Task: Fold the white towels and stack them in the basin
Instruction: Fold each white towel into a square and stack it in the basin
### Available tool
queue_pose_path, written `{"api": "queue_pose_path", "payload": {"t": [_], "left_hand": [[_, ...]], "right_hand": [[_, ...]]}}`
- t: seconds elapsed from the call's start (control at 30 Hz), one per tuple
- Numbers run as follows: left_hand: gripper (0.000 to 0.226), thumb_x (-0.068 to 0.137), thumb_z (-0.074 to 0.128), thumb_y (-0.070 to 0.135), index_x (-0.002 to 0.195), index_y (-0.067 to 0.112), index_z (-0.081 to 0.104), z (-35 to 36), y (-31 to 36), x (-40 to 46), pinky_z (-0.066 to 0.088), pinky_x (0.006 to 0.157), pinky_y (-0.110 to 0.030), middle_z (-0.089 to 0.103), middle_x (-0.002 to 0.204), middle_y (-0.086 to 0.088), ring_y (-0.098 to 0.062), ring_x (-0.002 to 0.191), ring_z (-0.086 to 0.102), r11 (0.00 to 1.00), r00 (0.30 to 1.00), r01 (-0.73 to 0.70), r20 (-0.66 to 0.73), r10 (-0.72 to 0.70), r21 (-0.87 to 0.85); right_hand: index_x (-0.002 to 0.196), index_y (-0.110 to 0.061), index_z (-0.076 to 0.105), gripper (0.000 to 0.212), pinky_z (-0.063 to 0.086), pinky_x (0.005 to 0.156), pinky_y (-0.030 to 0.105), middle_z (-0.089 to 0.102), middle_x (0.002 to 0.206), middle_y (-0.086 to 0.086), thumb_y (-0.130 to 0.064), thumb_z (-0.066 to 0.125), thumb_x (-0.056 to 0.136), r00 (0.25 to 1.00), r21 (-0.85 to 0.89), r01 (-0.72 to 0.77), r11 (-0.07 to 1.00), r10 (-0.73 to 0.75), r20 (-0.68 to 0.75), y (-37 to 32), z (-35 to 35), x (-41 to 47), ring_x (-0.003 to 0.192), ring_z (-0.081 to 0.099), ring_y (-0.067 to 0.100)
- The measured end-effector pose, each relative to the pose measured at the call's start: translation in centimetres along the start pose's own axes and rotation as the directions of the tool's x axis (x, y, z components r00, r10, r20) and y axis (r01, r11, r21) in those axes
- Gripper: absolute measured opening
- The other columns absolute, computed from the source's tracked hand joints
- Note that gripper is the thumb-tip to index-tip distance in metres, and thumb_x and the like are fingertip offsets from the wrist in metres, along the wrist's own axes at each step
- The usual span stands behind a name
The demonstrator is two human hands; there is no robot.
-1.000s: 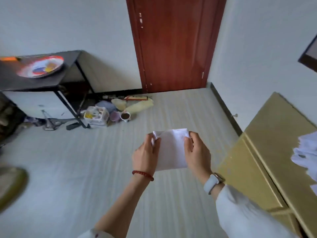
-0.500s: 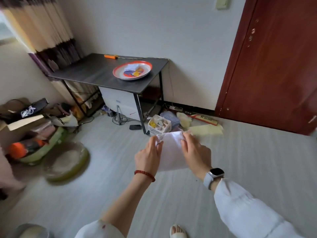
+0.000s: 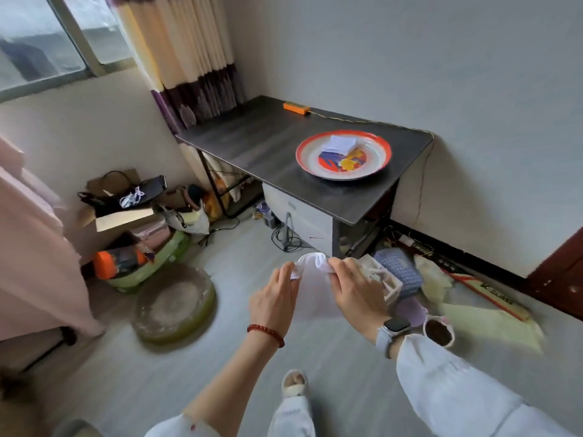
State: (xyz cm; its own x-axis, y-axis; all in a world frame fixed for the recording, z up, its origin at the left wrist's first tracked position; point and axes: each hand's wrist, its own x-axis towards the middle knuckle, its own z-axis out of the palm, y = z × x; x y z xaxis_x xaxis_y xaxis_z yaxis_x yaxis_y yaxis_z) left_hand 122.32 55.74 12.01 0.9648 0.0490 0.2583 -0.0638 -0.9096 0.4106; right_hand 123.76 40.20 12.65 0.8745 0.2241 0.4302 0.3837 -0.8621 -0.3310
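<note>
Head view: left hand (image 3: 277,294) and right hand (image 3: 353,288) each pinch a top corner of the folded white towel (image 3: 315,290) hanging between them, while the enamel basin (image 3: 344,156) sits ahead and up-right on the table (image 3: 252,143), likely nearer the right hand.

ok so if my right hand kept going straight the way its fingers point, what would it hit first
Most likely the left hand. The right hand points left along the towel that both hands pinch, and the left is next in that line. Depth is hard to judge, though.
</note>
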Motion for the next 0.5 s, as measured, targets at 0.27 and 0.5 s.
{"api": "queue_pose_path", "payload": {"t": [0.27, 0.5], "left_hand": [[0.032, 0.097, 0.037, 0.037, 0.119, 0.018, 0.048, 5.7, -3.6, 24.5, 0.042, 0.062, -0.031, 0.060, 0.117, 0.000, -0.033, 0.081, 0.062, 1.000, 0.999, -0.020, 0.037, 0.020, -0.016], [0.028, 0.096, 0.037, 0.037, 0.113, 0.018, 0.047, 12.4, -1.8, 41.9, 0.049, 0.064, -0.034, 0.065, 0.108, 0.000, -0.033, 0.073, 0.062, 0.984, 0.986, -0.134, 0.081, 0.143, -0.116]], "right_hand": [[0.116, -0.012, 0.056, 0.030, 0.042, 0.056, 0.036, 0.061, 0.108, 0.009, -0.029, 0.045, 0.095, 0.951, 0.053, -0.302, 0.952, 0.305, -0.058, 7.3, 9.1, 20.2, 0.075, 0.062, 0.041], [0.121, -0.016, 0.053, 0.028, 0.045, 0.062, 0.037, 0.060, 0.121, 0.002, -0.024, 0.045, 0.095, 0.869, 0.067, -0.477, 0.876, 0.482, -0.111, 16.6, 13.0, 33.3, 0.079, 0.063, 0.040]]}}
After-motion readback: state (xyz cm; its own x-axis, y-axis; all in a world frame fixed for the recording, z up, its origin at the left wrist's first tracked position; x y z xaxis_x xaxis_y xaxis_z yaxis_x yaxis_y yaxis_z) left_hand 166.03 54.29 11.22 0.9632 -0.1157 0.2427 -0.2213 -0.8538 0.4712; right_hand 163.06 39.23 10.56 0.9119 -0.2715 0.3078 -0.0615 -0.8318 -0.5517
